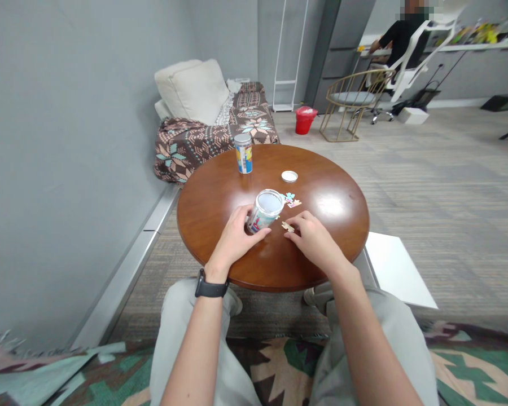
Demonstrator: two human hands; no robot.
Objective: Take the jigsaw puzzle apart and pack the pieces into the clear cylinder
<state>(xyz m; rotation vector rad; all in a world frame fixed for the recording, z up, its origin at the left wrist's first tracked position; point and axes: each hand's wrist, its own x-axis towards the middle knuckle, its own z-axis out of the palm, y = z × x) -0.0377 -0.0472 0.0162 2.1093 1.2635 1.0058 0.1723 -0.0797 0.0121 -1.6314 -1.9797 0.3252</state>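
My left hand (239, 235) is wrapped round an uncapped printed can (263, 214), which stands on the round wooden table (220, 194) with its mouth facing up. My right hand (311, 234) pinches a pale jigsaw puzzle piece (287, 226) just right of the can, near the tabletop. A few colourful puzzle pieces (291, 199) lie behind the can, partly hidden by its rim. Further back rests a round white lid (289, 176). The inside of the can looks grey-white; its bottom cannot be made out.
A second, lidded can (243, 153) stands at the table's back left. Beyond are a blanket-covered sofa (215, 135), a red bin (305, 120) and a gold wire chair (351, 101). A person in black (408, 39) sits at the far counter. A white board (395, 265) juts out at the right.
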